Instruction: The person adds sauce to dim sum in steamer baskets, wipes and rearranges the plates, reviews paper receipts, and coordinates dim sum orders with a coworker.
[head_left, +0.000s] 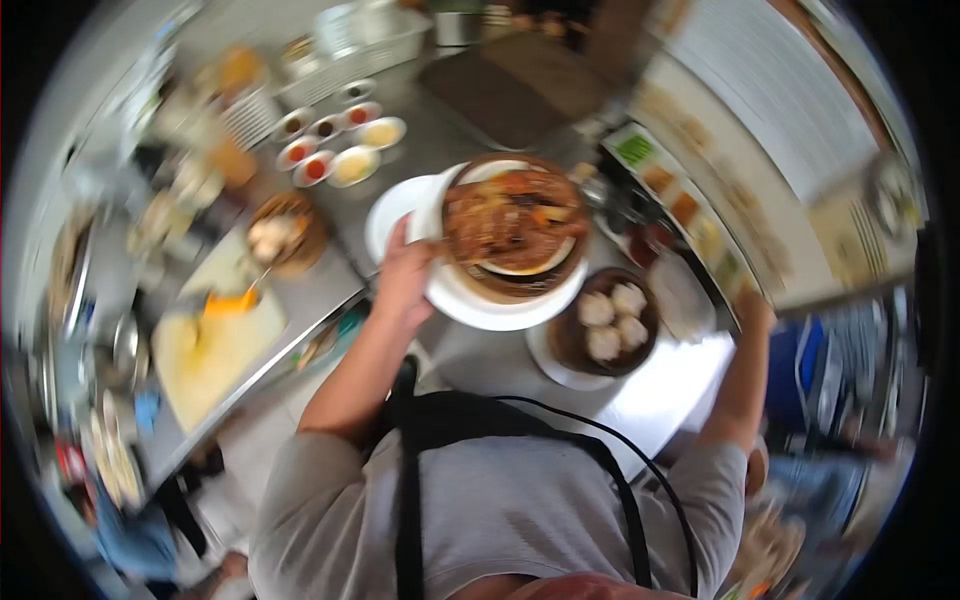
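My left hand [405, 278] grips the rim of a white plate [500, 305], held above the steel counter [650, 395]. On the plate sits a round brown basket holding a white dish of brown braised food [512, 215]. My right hand [753, 306] reaches out to the right, at the edge of a row of food containers [680, 205]. Blur and the arm's angle hide its fingers, so what it touches is unclear. Just below the plate stands a bamboo steamer [605, 325] with three white buns.
Several small sauce dishes [340, 140] sit at the back left. A yellowish cutting board [215, 350] and a basket of pale food [282, 232] lie to the left. Stacked trays [360, 40] stand at the far end. Another person's blue sleeve [130, 540] shows at lower left.
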